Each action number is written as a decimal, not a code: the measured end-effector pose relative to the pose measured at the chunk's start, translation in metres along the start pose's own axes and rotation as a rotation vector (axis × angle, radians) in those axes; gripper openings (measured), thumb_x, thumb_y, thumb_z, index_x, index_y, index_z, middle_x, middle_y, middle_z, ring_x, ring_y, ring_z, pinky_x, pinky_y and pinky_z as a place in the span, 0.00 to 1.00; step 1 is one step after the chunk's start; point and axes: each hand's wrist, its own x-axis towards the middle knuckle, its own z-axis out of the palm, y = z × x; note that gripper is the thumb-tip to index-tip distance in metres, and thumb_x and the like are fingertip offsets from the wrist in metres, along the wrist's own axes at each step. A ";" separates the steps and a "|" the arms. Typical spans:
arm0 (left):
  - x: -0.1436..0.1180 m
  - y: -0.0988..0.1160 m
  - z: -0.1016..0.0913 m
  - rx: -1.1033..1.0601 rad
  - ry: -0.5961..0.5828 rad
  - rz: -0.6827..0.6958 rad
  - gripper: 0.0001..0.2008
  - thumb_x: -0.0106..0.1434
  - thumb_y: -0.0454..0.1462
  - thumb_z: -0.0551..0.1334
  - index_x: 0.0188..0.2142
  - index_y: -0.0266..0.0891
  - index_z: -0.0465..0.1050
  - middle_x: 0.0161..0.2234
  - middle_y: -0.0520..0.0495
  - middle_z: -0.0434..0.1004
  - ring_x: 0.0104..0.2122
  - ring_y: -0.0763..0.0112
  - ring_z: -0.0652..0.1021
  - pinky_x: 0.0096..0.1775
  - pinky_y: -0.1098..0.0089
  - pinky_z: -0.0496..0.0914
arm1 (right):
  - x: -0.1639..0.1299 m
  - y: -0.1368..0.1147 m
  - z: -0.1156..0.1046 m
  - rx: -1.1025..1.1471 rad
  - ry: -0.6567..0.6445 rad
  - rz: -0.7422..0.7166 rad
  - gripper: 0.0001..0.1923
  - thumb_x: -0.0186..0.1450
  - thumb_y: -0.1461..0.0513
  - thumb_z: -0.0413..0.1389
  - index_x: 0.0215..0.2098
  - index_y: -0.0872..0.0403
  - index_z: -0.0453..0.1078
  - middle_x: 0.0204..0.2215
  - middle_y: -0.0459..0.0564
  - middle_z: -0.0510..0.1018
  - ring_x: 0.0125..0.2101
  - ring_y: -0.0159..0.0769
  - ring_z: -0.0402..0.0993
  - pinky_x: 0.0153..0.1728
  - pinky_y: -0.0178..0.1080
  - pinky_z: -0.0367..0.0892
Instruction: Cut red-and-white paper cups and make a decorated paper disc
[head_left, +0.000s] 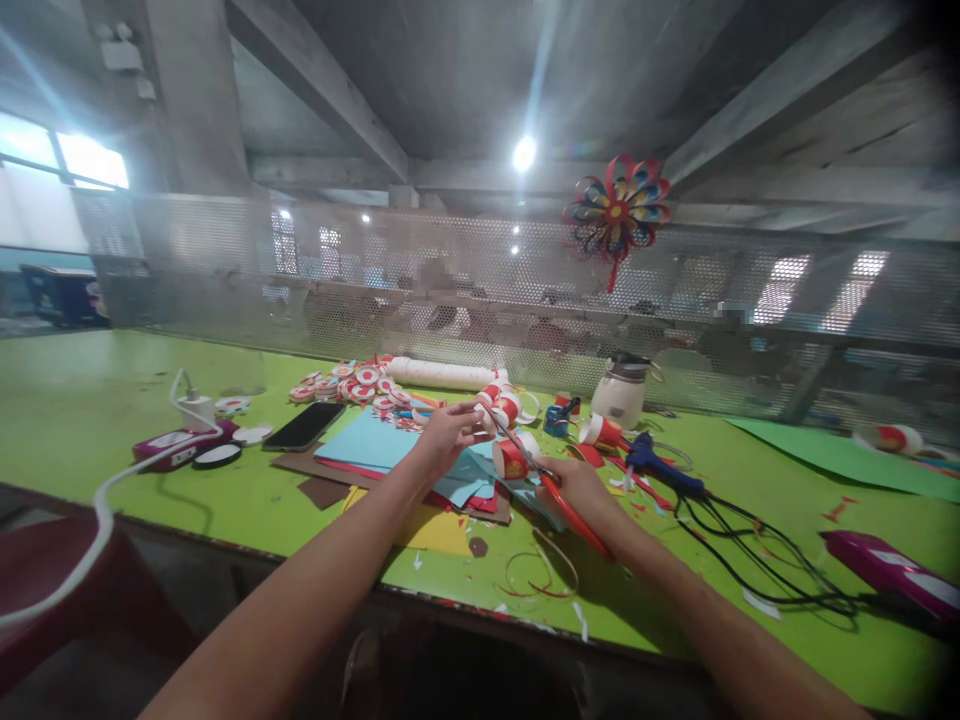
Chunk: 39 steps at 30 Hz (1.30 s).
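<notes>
My left hand (448, 432) pinches a small red-and-white paper piece (487, 408) above a stack of coloured paper sheets (375, 445). My right hand (574, 487) grips red-handled scissors (564, 500), whose blades point up and left toward that piece. A red-and-white paper cup (511, 458) lies between the two hands. Thin curled paper strips (540, 575) rest on the green table (150, 400) below my right hand.
A black phone (304, 426) and a power strip with white cable (180, 445) lie left. Several red-white paper discs (352, 382), a white roll (442, 374), a white jar (619, 395), a blue glue gun (660, 465) with black cords, a pink device (892, 575) sit around. A mesh screen (225, 270) backs the table.
</notes>
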 end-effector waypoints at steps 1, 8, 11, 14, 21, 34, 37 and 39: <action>0.000 0.000 0.000 0.001 -0.003 0.001 0.13 0.48 0.31 0.69 0.34 0.31 0.72 0.30 0.42 0.78 0.31 0.62 0.79 0.43 0.53 0.71 | 0.000 -0.001 0.000 0.002 -0.001 0.004 0.20 0.52 0.64 0.51 0.41 0.54 0.77 0.25 0.50 0.79 0.26 0.38 0.72 0.29 0.34 0.61; 0.001 0.000 0.000 -0.013 -0.028 -0.001 0.12 0.49 0.33 0.69 0.34 0.32 0.73 0.30 0.42 0.78 0.31 0.62 0.79 0.43 0.53 0.70 | 0.000 -0.001 0.003 0.039 0.031 0.014 0.20 0.51 0.65 0.51 0.40 0.55 0.78 0.23 0.50 0.78 0.25 0.38 0.72 0.28 0.34 0.61; 0.001 -0.001 0.000 -0.018 -0.025 -0.005 0.12 0.49 0.32 0.69 0.34 0.31 0.72 0.30 0.41 0.78 0.31 0.62 0.79 0.44 0.53 0.70 | 0.000 0.001 0.005 0.053 0.041 0.005 0.20 0.51 0.65 0.51 0.39 0.55 0.78 0.23 0.50 0.78 0.25 0.39 0.72 0.27 0.34 0.60; 0.001 -0.001 0.000 -0.023 -0.015 -0.004 0.13 0.48 0.32 0.68 0.34 0.31 0.72 0.31 0.41 0.78 0.32 0.61 0.79 0.44 0.52 0.70 | -0.001 0.002 0.006 0.050 0.035 0.016 0.20 0.51 0.65 0.51 0.39 0.55 0.78 0.22 0.50 0.78 0.25 0.39 0.72 0.26 0.34 0.60; 0.002 0.002 0.002 0.003 0.011 -0.024 0.11 0.50 0.31 0.67 0.34 0.31 0.71 0.31 0.39 0.78 0.31 0.62 0.79 0.43 0.53 0.70 | 0.000 0.000 0.002 0.051 0.035 0.022 0.20 0.50 0.65 0.52 0.38 0.54 0.79 0.23 0.50 0.78 0.27 0.40 0.73 0.27 0.35 0.61; 0.003 -0.001 0.001 0.005 0.037 0.006 0.14 0.50 0.32 0.68 0.36 0.31 0.71 0.32 0.40 0.78 0.31 0.63 0.79 0.43 0.55 0.70 | 0.001 -0.002 -0.001 0.028 0.006 0.013 0.22 0.51 0.65 0.52 0.43 0.54 0.77 0.28 0.50 0.80 0.28 0.39 0.73 0.30 0.35 0.63; 0.001 0.000 0.004 0.006 0.032 0.018 0.14 0.49 0.32 0.68 0.36 0.31 0.71 0.32 0.41 0.79 0.32 0.63 0.79 0.43 0.55 0.70 | 0.000 -0.003 -0.002 0.033 -0.004 0.028 0.22 0.51 0.65 0.52 0.43 0.54 0.77 0.27 0.51 0.80 0.29 0.39 0.73 0.30 0.35 0.63; 0.000 0.001 0.005 0.005 0.033 0.026 0.14 0.48 0.32 0.69 0.36 0.32 0.71 0.31 0.41 0.79 0.32 0.63 0.79 0.43 0.56 0.70 | 0.000 -0.004 -0.002 0.036 -0.004 0.042 0.22 0.51 0.66 0.52 0.43 0.54 0.77 0.26 0.50 0.80 0.28 0.39 0.73 0.30 0.35 0.63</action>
